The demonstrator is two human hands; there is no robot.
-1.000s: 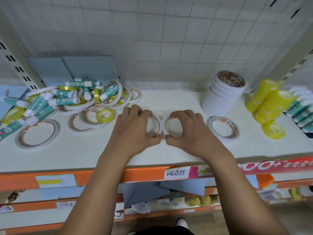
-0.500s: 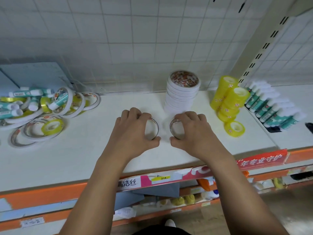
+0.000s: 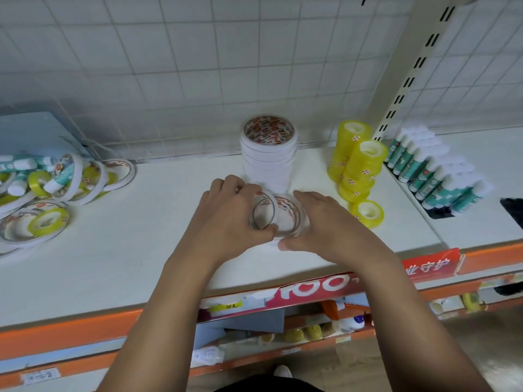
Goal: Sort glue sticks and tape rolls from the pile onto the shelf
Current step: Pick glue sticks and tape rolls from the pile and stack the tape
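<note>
My left hand (image 3: 229, 213) grips a thin white tape roll (image 3: 263, 215), tilted up on its edge. My right hand (image 3: 325, 222) curls round a second white tape roll (image 3: 288, 215) lying just to the right, the two rolls overlapping. Both sit on the white shelf (image 3: 158, 250) right in front of a tall stack of white tape rolls (image 3: 268, 154). The mixed pile of tape rolls and glue sticks (image 3: 51, 188) lies at the far left.
Stacked yellow tape rolls (image 3: 358, 165) stand right of the white stack, one single yellow roll (image 3: 367, 213) in front. Rows of green-and-white glue sticks (image 3: 435, 171) lie at the right beyond an upright post (image 3: 407, 69). An orange shelf edge (image 3: 70, 332) runs below.
Both hands carried their white rolls rightward along the shelf to the foot of the tall white stack and brought the two rolls together until they overlap.
</note>
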